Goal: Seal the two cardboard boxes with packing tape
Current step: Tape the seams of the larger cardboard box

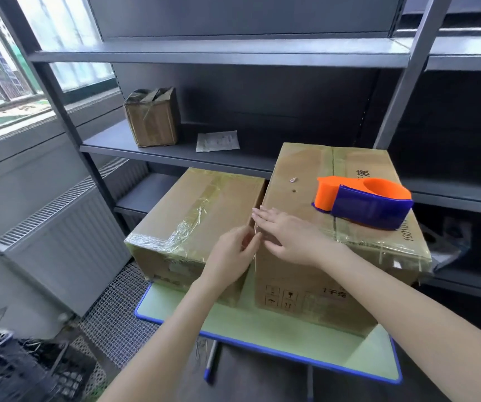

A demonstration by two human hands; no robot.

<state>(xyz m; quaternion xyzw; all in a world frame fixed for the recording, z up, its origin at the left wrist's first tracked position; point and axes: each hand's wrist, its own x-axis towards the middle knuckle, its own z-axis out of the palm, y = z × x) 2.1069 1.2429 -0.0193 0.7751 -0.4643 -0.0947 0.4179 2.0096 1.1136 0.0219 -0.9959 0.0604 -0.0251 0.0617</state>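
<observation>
Two cardboard boxes stand side by side on a small green table (262, 326) with a blue rim. The lower left box (187, 210) carries wrinkled clear tape along its top and front edge. The taller right box (314, 280) has tape along its top seam and front edge. An orange and blue tape dispenser (364, 201) rests on the right box's top. My right hand (288, 236) lies flat, fingers spread, on the near left corner of the right box. My left hand (233, 253) pinches a thin strand of tape at that corner's vertical edge, between the boxes.
A dark metal shelf unit (204, 53) rises behind the table. A small taped carton (152, 120) and a sheet of paper (217, 141) lie on its middle shelf. A white radiator (65, 245) stands at the left under a window. Wire mesh covers the floor.
</observation>
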